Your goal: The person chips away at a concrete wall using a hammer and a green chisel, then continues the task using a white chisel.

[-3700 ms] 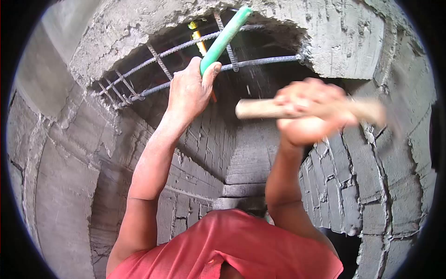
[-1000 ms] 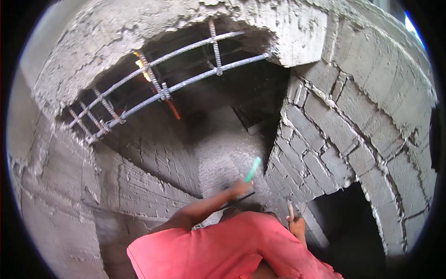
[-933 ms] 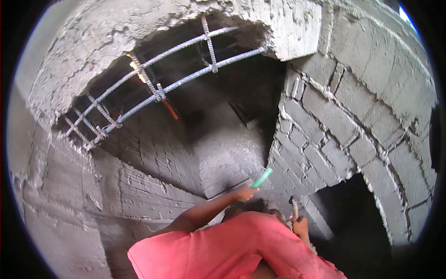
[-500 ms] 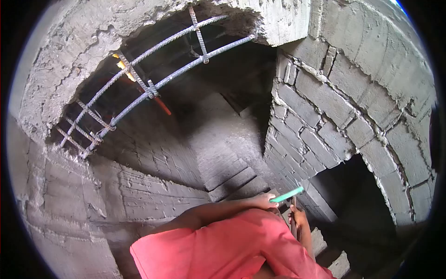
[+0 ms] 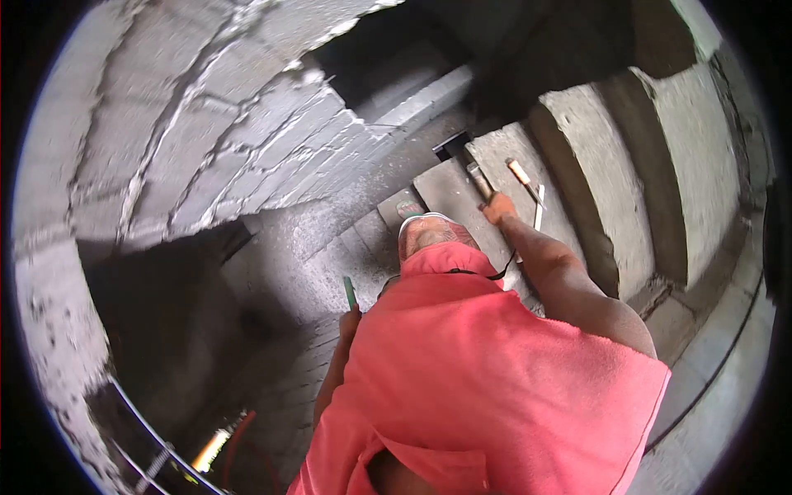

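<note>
The left hand hangs low beside the body, its fingers wrapped around the lower part of a green bar, whose upper length stands out beyond the fist; held near one end like this, it probably stays easy to control while that arm is lowered. The bar points upward and slightly away, well apart from the steps and from the other hand. The right arm stretches forward over the staircase, and the right hand is at the near end of what looks like a short hammer. Its fingers appear clamped on the handle, with the head turned away from the body, a grip that leaves the heavy end free. The hammer is low over the steps, though whether it touches them I cannot tell. Just beside it, a wooden-handled tool lies on a concrete step, its thin metal part reaching toward a narrow white strip. The flat tread likely serves as a handy shelf, giving these things a steady rest within arm's reach. Across from the steps stands a rough block wall, and bare steel bars cross a dark opening at the lower left, well apart from both hands.
</note>
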Motion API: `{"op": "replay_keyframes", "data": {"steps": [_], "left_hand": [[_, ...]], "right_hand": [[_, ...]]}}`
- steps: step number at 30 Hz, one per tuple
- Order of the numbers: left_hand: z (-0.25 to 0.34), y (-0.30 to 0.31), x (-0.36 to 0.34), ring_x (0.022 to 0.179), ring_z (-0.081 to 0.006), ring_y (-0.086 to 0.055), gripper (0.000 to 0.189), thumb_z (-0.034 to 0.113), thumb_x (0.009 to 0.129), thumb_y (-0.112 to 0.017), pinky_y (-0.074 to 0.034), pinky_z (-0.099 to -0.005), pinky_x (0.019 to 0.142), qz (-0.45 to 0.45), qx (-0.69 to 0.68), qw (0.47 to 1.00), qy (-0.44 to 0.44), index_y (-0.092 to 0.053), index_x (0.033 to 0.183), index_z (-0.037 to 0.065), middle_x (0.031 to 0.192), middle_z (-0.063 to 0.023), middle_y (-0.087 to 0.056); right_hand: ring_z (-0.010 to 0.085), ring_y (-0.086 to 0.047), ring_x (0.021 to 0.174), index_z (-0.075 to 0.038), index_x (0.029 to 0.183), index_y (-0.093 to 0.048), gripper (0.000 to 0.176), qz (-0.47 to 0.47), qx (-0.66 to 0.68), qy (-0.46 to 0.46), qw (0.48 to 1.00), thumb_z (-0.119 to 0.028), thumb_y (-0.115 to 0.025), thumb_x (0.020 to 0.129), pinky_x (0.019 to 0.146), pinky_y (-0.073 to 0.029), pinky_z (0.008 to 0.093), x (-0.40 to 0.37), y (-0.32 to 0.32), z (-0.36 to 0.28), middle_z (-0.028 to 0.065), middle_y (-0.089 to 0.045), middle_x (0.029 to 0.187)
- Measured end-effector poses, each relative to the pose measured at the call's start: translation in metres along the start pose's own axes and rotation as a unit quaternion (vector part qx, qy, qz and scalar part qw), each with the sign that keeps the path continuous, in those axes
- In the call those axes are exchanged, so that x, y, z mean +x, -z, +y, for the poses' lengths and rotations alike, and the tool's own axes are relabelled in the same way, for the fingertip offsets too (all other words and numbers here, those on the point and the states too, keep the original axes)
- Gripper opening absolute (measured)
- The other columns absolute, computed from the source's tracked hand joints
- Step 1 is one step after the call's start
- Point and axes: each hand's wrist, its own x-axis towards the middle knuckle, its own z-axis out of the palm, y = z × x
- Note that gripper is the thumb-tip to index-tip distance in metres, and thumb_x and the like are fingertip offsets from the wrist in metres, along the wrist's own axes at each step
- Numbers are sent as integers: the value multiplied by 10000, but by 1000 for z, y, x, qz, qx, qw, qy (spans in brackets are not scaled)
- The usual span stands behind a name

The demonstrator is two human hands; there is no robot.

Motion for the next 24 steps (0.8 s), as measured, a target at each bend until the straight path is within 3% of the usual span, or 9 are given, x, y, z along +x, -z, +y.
{"op": "replay_keyframes", "data": {"steps": [7,8,9,10,11,12,13,17,24], "left_hand": [[83,123,37,727,-377,-688,222,233,845,-636,-539,-516,646,-14,143,974,-175,-615,914,23,792,-194,-696],[116,149,44,727,-341,-691,227,247,846,-665,-539,-493,625,-84,-88,992,-24,-624,906,33,780,-180,-691],[98,132,90,679,-289,-681,337,371,904,-617,-516,-458,587,-19,96,975,-198,-630,859,37,712,-165,-670],[180,186,63,681,-290,-674,427,436,930,-572,-494,-447,587,-81,-243,965,48,-623,846,20,706,-170,-664],[179,175,99,707,-339,-676,441,431,920,-575,-491,-457,628,-34,-176,980,-89,-617,869,-5,711,-186,-660],[221,187,117,635,-263,-635,379,386,941,-570,-474,-409,580,-56,-166,974,-143,-627,888,15,674,-120,-629],[272,202,119,563,-186,-594,319,341,963,-566,-458,-361,532,-73,-165,965,-190,-636,906,35,636,-55,-598],[358,200,122,594,-179,-619,344,359,959,-573,-469,-361,549,-42,-111,963,-242,-640,874,33,651,-72,-630],[349,173,86,600,-165,-611,377,367,967,-560,-476,-338,572,-162,-128,944,-259,-661,902,9,659,-56,-636]], "right_hand": [[455,-666,846,-28,1025,-615,395,265,57,-27,962,-361,-694,828,749,-515,527,-41,74,94,276,-666,853],[474,-660,807,-41,990,-589,357,329,54,-20,943,-343,-685,827,739,-520,544,-44,83,109,288,-658,804],[479,-655,806,-44,962,-561,337,350,68,-34,934,-323,-688,821,733,-516,551,-43,89,129,285,-655,800],[476,-653,835,-40,1005,-564,337,349,73,-80,931,-298,-682,824,743,-512,552,-48,101,137,285,-659,832],[473,-654,850,-37,1012,-567,341,371,73,-86,922,-296,-684,823,753,-513,547,-50,111,150,287,-662,850],[470,-655,864,-35,1019,-569,345,396,75,-98,910,-294,-686,823,764,-514,543,-58,109,168,288,-664,869],[470,-655,864,-35,1019,-569,345,397,78,-105,908,-294,-686,823,764,-514,543,-65,102,169,288,-664,869],[430,-671,901,-27,1003,-606,397,315,168,-202,912,-360,-724,822,789,-508,492,-75,55,177,252,-679,906],[435,-649,1009,-23,1112,-636,393,245,137,-232,931,-292,-701,833,886,-499,501,-60,-56,218,262,-684,1014]]}}
